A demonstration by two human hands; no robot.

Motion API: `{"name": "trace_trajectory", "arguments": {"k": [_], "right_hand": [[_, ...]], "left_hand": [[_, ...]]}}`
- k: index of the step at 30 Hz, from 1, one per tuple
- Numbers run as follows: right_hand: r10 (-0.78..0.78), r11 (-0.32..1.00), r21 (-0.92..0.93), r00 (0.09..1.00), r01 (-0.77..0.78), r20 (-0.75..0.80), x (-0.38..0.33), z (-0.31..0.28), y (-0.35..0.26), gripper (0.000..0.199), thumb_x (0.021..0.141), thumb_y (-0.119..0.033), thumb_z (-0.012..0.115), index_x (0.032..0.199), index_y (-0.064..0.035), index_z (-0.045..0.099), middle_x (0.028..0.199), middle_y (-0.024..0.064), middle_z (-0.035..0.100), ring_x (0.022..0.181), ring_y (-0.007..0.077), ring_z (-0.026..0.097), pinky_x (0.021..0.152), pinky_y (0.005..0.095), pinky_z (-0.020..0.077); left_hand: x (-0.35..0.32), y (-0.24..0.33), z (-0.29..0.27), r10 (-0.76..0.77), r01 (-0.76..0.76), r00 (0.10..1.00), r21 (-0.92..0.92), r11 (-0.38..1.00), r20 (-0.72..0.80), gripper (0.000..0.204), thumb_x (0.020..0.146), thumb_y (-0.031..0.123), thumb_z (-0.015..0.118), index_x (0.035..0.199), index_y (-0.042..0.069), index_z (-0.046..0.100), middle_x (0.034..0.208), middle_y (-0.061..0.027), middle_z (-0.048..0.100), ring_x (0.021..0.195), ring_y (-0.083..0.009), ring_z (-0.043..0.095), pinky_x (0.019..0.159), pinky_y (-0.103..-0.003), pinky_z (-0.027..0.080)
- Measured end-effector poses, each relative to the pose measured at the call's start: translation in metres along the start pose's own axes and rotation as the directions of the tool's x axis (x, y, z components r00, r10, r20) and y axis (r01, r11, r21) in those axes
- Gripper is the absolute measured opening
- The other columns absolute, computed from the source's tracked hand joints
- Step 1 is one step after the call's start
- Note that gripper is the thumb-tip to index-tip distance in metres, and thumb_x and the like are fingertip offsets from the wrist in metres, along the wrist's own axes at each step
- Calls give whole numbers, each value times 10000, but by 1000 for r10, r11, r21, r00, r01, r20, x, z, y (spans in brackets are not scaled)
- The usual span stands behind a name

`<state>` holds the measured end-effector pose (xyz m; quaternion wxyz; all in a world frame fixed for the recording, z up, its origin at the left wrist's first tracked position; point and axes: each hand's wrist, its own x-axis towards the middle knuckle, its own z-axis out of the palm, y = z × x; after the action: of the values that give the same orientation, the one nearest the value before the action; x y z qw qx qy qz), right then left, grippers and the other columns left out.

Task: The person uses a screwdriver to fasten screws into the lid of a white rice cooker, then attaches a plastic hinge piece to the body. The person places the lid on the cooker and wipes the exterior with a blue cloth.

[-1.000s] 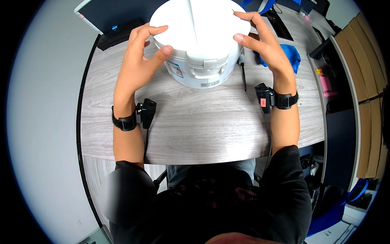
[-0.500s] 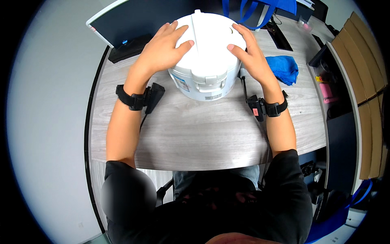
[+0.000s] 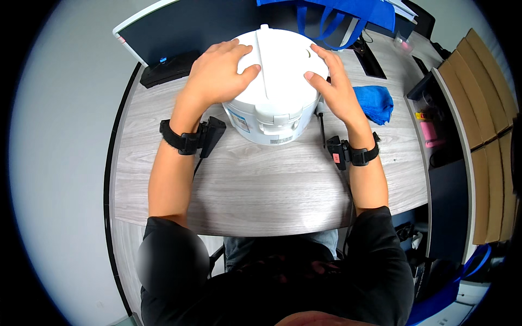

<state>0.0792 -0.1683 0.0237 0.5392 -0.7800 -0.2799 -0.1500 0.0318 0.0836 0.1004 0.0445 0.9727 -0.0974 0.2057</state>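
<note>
A round white rice cooker (image 3: pixel 288 65) stands on the grey wood-grain desk with its lid down. Its front latch faces me, and a label and a barcode sticker show on its side. My left hand (image 3: pixel 220 73) lies over the left part of the lid, thumb apart from the fingers. On the lid's right rim rests my right hand (image 3: pixel 333 81), fingers stretched and thumb on top. Neither hand is closed round anything. Each wrist wears a black strap with a small black device, the left device (image 3: pixel 213 136) and the right device (image 3: pixel 337 152).
A folded blue cloth (image 3: pixel 374 103) lies right of the cooker. Behind it are a dark panel (image 3: pixel 217 27) and a blue bag (image 3: pixel 359 12) with hanging handles. A black box (image 3: pixel 168 70) sits back left. Cardboard (image 3: pixel 481 108) and a shelf with a pink item (image 3: pixel 428 133) stand right.
The whole view has shifted slightly, so the desk and cooker appear lower in the picture. Both hands remain on the lid in nearly the same places.
</note>
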Motion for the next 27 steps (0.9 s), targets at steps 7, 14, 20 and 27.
{"name": "trace_trajectory", "arguments": {"k": [7,14,20,27], "right_hand": [[-35,999,27,999,36,-21,4,6,3,854,880,-444,689,1527,19,379,1522,301,390,1415,446,414,1151,488,372],[143,955,264,990,-139,2,0,15,4,1112,823,-539,709,1579,78,176,1525,420,331,1444,518,362,1165,511,349],[101,945,314,995,-88,-26,-1,15,5,1069,819,-544,711,1569,59,244,1471,396,429,1386,503,454,1124,506,405],[23,950,312,997,2,-77,4,21,33,1020,815,-534,731,1535,63,324,1428,361,488,1342,468,504,1094,493,433]], "left_hand": [[-15,-27,26,141,-228,936,-249,941,-322,390,959,316,602,1248,75,704,1387,-200,624,1316,-385,556,1118,-482,407],[-75,21,42,380,-494,810,-171,852,-446,889,654,464,916,1408,160,556,1386,-95,541,1356,-290,490,1189,-567,197],[-66,11,72,394,-524,697,-51,850,-598,764,623,468,920,1298,203,679,1304,-54,573,1283,-260,515,1125,-520,230],[-58,11,82,395,-583,606,-47,811,-690,646,668,491,876,1213,171,740,1245,-56,610,1218,-242,546,1056,-463,267]]}}
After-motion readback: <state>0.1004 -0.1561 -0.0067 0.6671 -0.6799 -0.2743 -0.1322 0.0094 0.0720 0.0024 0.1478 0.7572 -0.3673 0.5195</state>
